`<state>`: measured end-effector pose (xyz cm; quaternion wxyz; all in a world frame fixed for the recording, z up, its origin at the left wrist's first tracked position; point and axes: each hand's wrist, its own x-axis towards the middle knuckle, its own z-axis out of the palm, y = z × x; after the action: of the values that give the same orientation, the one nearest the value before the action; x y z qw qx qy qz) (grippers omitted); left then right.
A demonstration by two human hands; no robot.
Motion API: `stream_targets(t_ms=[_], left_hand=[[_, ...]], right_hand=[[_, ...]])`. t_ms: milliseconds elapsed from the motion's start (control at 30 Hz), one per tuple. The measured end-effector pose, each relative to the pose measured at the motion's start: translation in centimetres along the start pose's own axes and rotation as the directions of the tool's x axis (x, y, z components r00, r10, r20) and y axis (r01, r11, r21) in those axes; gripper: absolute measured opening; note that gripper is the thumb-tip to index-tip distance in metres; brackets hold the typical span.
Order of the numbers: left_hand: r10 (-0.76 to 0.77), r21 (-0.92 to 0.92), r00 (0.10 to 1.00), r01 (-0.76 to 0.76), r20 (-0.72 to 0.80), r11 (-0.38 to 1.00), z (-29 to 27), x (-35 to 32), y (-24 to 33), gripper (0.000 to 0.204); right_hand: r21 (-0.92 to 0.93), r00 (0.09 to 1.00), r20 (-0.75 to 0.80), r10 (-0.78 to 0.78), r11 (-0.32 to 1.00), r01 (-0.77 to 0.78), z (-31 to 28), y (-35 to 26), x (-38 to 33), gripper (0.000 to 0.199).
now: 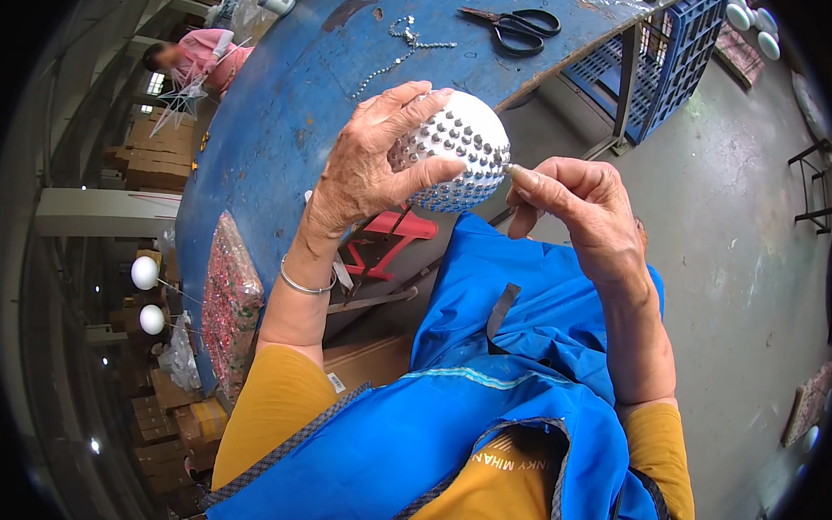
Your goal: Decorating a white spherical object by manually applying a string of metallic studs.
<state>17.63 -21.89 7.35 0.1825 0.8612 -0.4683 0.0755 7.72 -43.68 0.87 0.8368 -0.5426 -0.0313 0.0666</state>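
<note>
A white ball (483, 117) hangs over my lap, just off the table edge, its surface partly covered with rows of small silvery beads or studs. My left hand (376, 153) grips it from the left side, fingers over the top and thumb across the front. At the ball's right side, my right hand (574, 197) pinches at the end of a bead row with thumb and forefinger. What lies in that pinch looks like a small silvery bead, partly hidden by the fingertips. Bare white surface shows at the ball's upper right.
On the blue table (284, 100) lie black-handled scissors (520, 30) and a silvery bead strand (405, 53). A bag of red and green bits (229, 299) rests by its left edge. Blue plastic crates (670, 72) and a red stool (389, 241) stand nearby. Another person (203, 55) sits far left.
</note>
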Motion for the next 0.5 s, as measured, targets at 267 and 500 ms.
stream_targets(t_ms=[267, 500], left_hand=[[-0.111, -0.204, 0.992, 0.096, -0.061, 0.974, 0.2, -0.9, -1.3, 0.054], [-0.01, -0.017, 0.998, 0.009, -0.061, 1.0, 0.2, -0.4, -0.1, 0.048]], right_hand=[[0.036, 0.996, -0.034, -0.084, 0.996, 0.085, -0.3, 0.1, 0.4, 0.025], [0.014, 0.999, -0.027, -0.045, 0.999, 0.045, -0.3, 0.2, 0.6, 0.025]])
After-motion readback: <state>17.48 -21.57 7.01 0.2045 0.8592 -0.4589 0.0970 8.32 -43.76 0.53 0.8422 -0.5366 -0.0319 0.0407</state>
